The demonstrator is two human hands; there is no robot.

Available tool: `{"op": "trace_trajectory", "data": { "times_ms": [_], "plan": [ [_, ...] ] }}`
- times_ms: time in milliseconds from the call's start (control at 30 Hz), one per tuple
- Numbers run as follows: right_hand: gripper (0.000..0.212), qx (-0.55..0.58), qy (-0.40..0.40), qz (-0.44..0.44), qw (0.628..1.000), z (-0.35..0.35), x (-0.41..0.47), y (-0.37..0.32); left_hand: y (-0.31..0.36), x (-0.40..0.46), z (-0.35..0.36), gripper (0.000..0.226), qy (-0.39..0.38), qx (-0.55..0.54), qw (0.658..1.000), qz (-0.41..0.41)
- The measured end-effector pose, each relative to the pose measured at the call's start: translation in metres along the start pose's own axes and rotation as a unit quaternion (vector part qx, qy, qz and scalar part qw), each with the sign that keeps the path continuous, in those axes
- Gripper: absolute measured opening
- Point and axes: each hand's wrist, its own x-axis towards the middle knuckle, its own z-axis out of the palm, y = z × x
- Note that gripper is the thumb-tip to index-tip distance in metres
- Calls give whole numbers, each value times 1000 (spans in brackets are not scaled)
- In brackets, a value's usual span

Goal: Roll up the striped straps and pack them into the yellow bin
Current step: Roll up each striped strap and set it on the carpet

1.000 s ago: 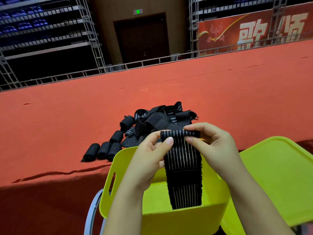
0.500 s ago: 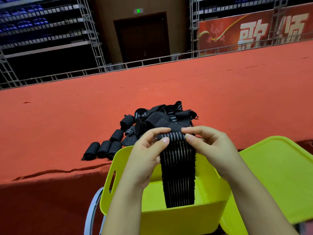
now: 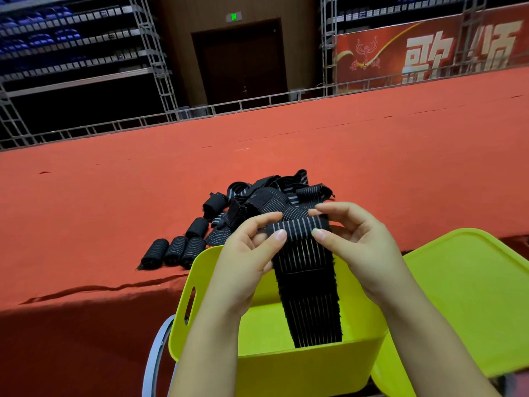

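Head view: we hold one striped strap [image 3: 307, 282] above the yellow bin [image 3: 286, 365], its free end hanging down into the bin. Our left hand [image 3: 246, 262] and right hand [image 3: 360, 247] each pinch an end of the small roll started at the strap's top edge, thumbs in front, fingers curled behind. Most of this strap is still unrolled. On the red counter [image 3: 114, 196], several finished rolls [image 3: 171, 250] lie beside a tangled pile of loose straps [image 3: 272, 196]. No rolls are visible inside the bin. We judge the task early: rolling partly done, packing not begun.
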Motion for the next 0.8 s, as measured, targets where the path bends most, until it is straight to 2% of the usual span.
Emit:
{"op": "trace_trajectory", "data": {
  "times_ms": [167, 267, 367, 633, 800],
  "plan": [
    [35, -9, -20, 37, 999, -2, -2, -3, -1, 1, -1, 32, 0, 5, 1000, 30],
    [24, -45, -47, 37, 997, -3, -3, -5, -1, 1, -3, 36, -10, 6, 999, 39],
    [23, -45, -44, 25, 998, -3, -2, -4, -2, 0, -2, 37, -11, -1, 999, 39],
    [30, -32, -13, -6, 999, 0, -2, -2, -8, 0, -4, 39, -30, 7, 999, -37],
    [35, -61, 2, -25, 998, 1, -1, -1, -6, 0, -1, 44, -24, 10, 999, -36]
  ]
}}
